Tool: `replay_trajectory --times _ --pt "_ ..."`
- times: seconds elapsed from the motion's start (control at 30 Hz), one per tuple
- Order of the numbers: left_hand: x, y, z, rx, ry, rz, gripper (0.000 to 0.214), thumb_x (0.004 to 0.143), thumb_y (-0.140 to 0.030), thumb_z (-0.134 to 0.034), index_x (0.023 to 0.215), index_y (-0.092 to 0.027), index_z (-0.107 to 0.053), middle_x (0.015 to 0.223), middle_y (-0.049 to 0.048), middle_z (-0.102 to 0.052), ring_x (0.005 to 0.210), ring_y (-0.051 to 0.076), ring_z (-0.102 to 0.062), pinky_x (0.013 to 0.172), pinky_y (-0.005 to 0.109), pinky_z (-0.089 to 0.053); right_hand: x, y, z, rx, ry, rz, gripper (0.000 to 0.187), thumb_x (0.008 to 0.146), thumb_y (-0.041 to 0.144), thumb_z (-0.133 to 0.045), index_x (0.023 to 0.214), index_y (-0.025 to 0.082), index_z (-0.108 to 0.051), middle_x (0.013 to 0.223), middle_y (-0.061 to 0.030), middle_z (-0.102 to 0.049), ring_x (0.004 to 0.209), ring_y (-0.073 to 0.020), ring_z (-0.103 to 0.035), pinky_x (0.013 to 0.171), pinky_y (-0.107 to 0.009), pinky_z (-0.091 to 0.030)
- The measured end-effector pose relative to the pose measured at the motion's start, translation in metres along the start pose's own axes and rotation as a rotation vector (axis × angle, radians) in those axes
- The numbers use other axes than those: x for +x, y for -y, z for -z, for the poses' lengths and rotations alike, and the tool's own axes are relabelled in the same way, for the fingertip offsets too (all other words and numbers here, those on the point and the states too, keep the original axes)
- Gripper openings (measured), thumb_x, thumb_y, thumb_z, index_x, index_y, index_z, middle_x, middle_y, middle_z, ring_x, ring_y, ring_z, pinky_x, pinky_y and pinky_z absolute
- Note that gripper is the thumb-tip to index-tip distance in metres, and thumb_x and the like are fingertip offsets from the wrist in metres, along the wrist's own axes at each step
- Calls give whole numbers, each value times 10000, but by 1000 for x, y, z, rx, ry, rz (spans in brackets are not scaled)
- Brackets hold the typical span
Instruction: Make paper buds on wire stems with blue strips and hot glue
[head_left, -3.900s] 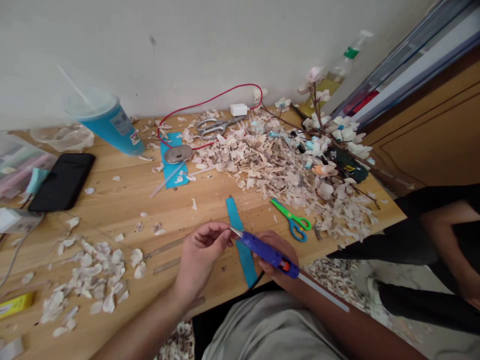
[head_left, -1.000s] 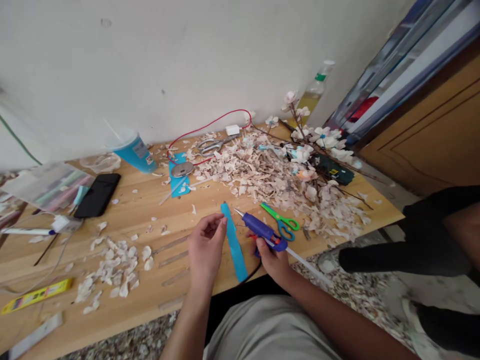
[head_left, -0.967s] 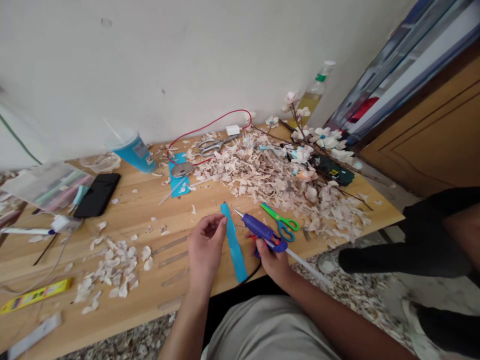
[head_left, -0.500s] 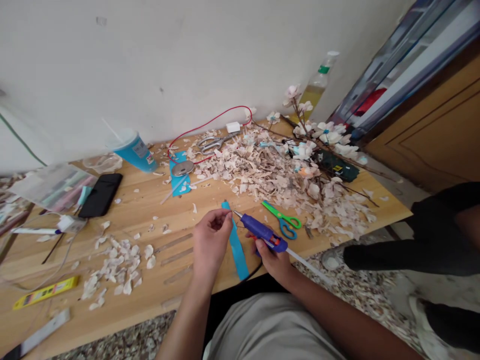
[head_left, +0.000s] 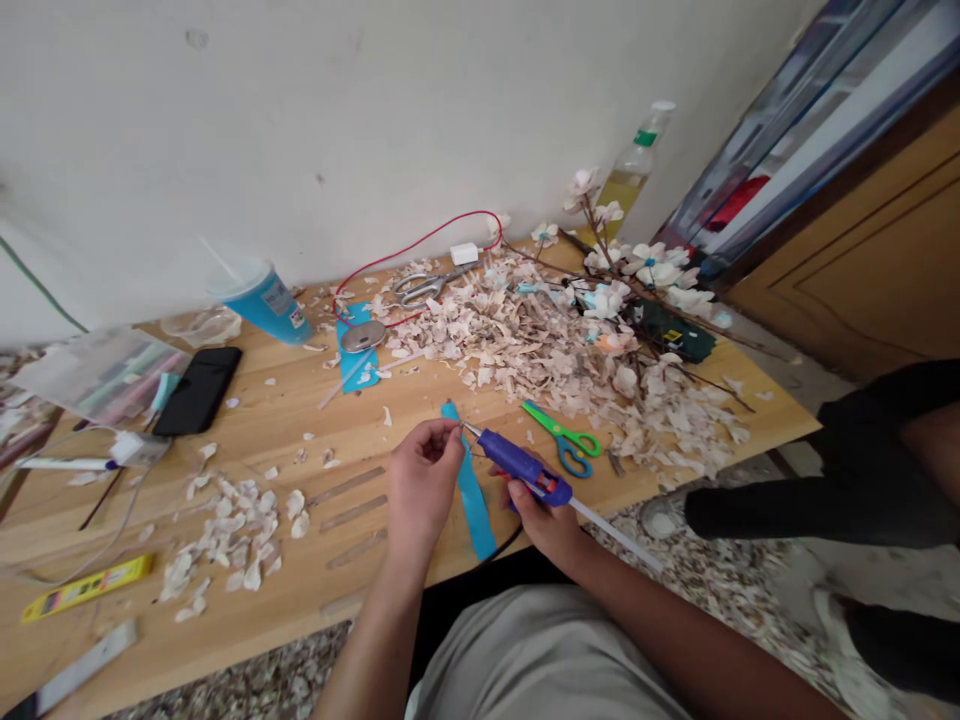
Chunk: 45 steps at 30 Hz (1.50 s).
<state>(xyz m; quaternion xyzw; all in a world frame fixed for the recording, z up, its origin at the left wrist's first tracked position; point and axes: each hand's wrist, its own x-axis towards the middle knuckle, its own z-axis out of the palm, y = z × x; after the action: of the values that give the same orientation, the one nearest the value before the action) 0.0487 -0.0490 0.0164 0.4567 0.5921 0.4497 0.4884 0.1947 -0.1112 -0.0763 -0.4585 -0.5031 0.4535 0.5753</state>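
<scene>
At a wooden worktop [head_left: 247,425] strewn with pale petals, a person's right hand [head_left: 541,512] is gripping a blue glue gun [head_left: 517,462], its fingers wrapping the handle from the near side. The left hand [head_left: 425,480] is holding its thumb and fingers pinched together right at the metal nozzle [head_left: 472,430]; whether they are touching the tip, or pinching something tiny, cannot be told.

The gun is lying to the right of the left fingers, its long axis slanting from the nozzle at far left to a white glue stick [head_left: 615,535] that is jutting out at near right, past the worktop's near edge. The right hand is sitting nearer the gun's rear, the left at its front.

Below the nozzle, a blue strip [head_left: 474,505] is stretching between the hands toward that near edge. Green-and-blue scissors [head_left: 564,440] are resting just right of the gun, and a broad heap of petals [head_left: 517,335] is bounding the far side. To the left, wood grain is showing as far as a smaller scatter of petals [head_left: 232,530]. At far right, another person's dark trouser leg [head_left: 787,515] is standing beyond the worktop.
</scene>
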Motion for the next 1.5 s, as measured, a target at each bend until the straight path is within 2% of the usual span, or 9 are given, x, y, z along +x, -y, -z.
replay_trajectory --times 0.47,0.63,0.8,0.93,1.0,1.13,1.2,1.27,1.5 --pt "-3 1 1 30 -6 -16 236 773 -371 -681 822 -140 -692 672 11 -633 599 105 -531 553 206 -394 -1 1 2 -21 33 17 161 955 340 -586 1077 254 -647 872 -14 -637 626 -147 -590 599 -282 -513" --pt "16 14 2 1 -11 -54 256 737 -389 -692 800 -141 -687 667 11 -633 593 106 -531 556 208 -400 -1 3 4 -101 19 37 163 953 355 -583 1048 244 -657 967 -43 -666 678 -161 -622 647 -292 -537" --pt "42 13 56 224 -267 -134 254 739 -381 -665 858 -162 -716 759 29 -684 668 133 -588 635 236 -444 -2 0 2 -61 0 12 171 949 376 -585 1040 248 -653 921 -35 -665 638 -156 -628 605 -280 -548" --pt "15 5 116 482 -473 -74 294 730 -411 -691 944 -215 -742 815 22 -703 726 163 -617 655 250 -446 -1 -1 -1 4 -23 1 194 958 398 -565 1024 245 -665 903 -40 -668 624 -153 -634 585 -275 -557" --pt "-19 13 125 362 -350 22 274 685 -427 -741 837 -199 -724 790 29 -691 701 159 -599 618 236 -439 0 1 -2 33 -21 -4 191 964 394 -558 1010 246 -669 900 -39 -666 621 -149 -638 570 -266 -553" --pt "-94 48 94 -147 309 468 409 698 -547 -771 665 -170 -614 537 -2 -520 476 105 -453 467 216 -378 1 4 -1 53 -5 -30 160 963 372 -569 1011 248 -658 909 -33 -667 621 -143 -650 576 -263 -557" --pt "-119 58 67 -474 396 726 520 572 -605 -834 621 -175 -546 514 -29 -469 388 69 -350 374 201 -306 2 4 -1 58 -13 -44 159 964 372 -568 1012 245 -651 916 -34 -675 623 -143 -654 597 -270 -566" --pt "-127 56 44 -624 395 846 461 556 -489 -886 645 -162 -574 559 -21 -511 399 62 -377 365 190 -328 2 3 -1 71 -46 -56 168 963 386 -567 1003 242 -643 938 -37 -686 612 -140 -655 595 -272 -570" --pt "-87 17 26 -672 354 784 266 633 -244 -885 802 -109 -729 755 57 -678 573 83 -561 552 187 -522 4 5 -1 0 -130 -97 246 956 470 -542 980 232 -603 877 -20 -704 548 -127 -632 554 -263 -553"
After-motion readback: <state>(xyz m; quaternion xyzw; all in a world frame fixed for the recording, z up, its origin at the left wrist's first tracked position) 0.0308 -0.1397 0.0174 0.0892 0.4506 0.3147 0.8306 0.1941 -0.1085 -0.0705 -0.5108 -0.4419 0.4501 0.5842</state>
